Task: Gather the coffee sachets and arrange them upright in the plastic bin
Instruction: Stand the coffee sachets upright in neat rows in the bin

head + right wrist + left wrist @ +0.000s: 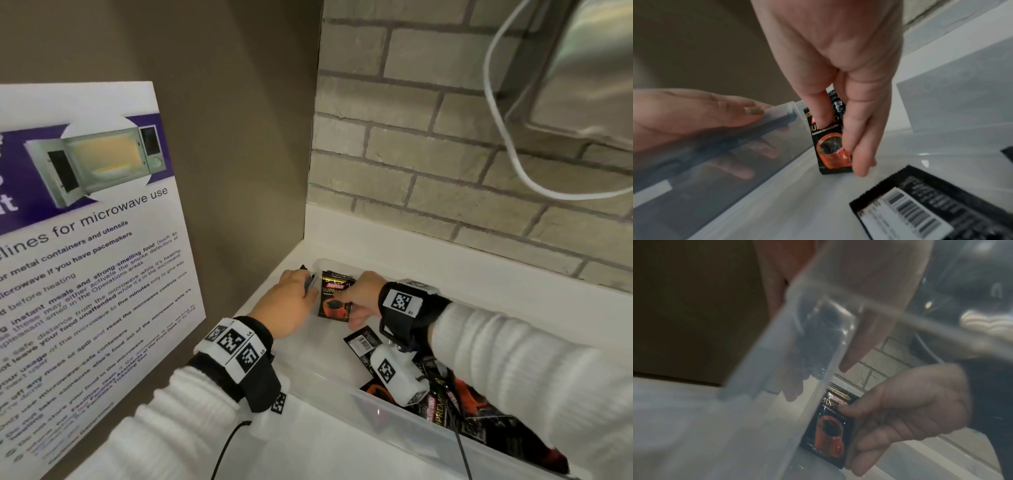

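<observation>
First sachet going upright, most still loose.
Right hand (363, 294) pinches one coffee sachet (335, 299) standing at the far-left end of the plastic bin (387, 411), just beside the end wall; left hand (291, 301) grips that end's rim, steadying. One loose sachet (925, 203) lies flat nearby, and a sachet pile (455, 407) fills the near end: bulk left to do.

White sleeves (513, 359), black marker-tagged wristbands (404, 301)

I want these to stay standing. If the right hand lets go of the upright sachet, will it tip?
Probably. The sachet looks thin and crinkly, standing on its narrow bottom seam with the right hand pinching it. It stands near the bin end wall, so it might lean there.
</observation>
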